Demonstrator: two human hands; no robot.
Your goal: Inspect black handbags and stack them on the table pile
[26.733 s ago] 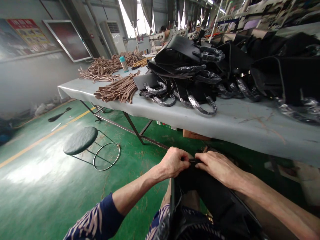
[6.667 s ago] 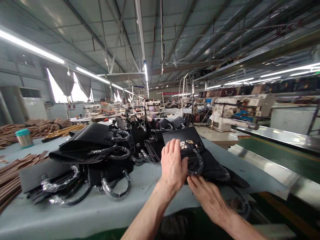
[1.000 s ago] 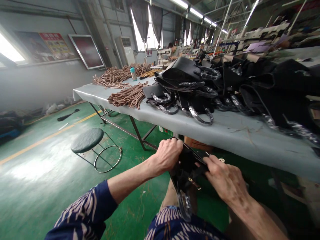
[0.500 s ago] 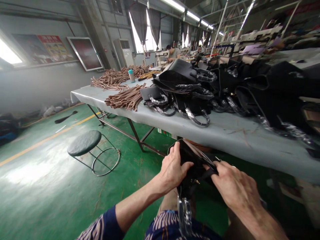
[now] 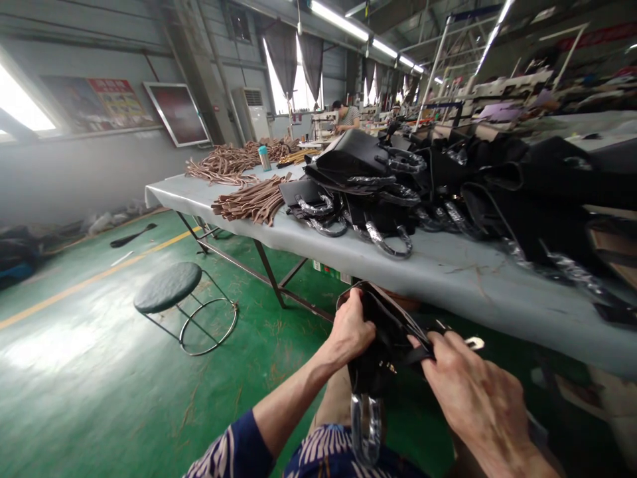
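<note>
A black handbag (image 5: 371,368) rests over my lap, its mouth partly spread. Its plastic-wrapped handle (image 5: 367,431) hangs down toward me. My left hand (image 5: 351,328) is closed on the bag's left rim, fingers over the edge and thumb at the front. At the right end of the mouth, my right hand (image 5: 470,378) pinches the bag's edge. A small pale loop-ended tool (image 5: 474,343) pokes out beyond the right hand's knuckles; its kind and the rest of it are hidden.
A grey-covered table (image 5: 438,272) bears piled black bags (image 5: 358,159), bundled brown straps (image 5: 253,199) and a turquoise-capped container (image 5: 264,158). A round stool (image 5: 169,287) stands on the green floor to the left. Farther back, a person (image 5: 347,116) sits by sewing machines.
My view has shifted slightly. The left hand's thumb has drawn in against the bag, and the pale tool by the right hand now shows more. Both hands still hold the handbag.
</note>
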